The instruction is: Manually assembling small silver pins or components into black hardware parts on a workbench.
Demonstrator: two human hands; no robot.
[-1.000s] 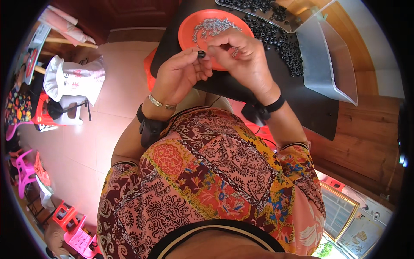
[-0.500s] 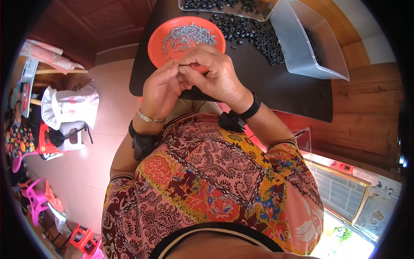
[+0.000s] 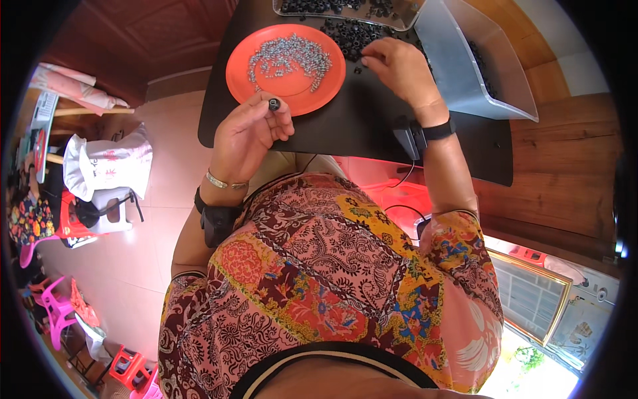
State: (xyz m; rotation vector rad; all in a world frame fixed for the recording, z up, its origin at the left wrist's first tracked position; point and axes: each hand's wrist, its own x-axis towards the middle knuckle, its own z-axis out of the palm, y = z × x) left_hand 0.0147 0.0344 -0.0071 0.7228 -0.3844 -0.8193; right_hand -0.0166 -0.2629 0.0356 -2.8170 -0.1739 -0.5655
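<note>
My left hand (image 3: 251, 136) is closed, pinching a small round black knob-like part (image 3: 274, 104) between thumb and fingertips, with its open-looking end turned up. It is just at the near rim of a red plate (image 3: 237, 83), which bears many small silvery metal pieces (image 3: 286, 54). To the right, my right hand (image 3: 407, 72) is over the table beside a spread of small black parts (image 3: 349, 38). Its thumb and forefinger are slightly apart, and I see nothing between them. One loose black part (image 3: 358, 70) lies just below those fingertips.
A metal tray (image 3: 399, 21) of black parts sits at the far edge of the dark table (image 3: 365, 126). Right of it, a translucent plastic bin (image 3: 458, 66) lies tilted with black parts inside. A white sack (image 3: 119, 163) stands off to the left.
My hands have come apart. The right one has moved right and away from me to the black parts, while the left stays near the plate, its black part now showing.
</note>
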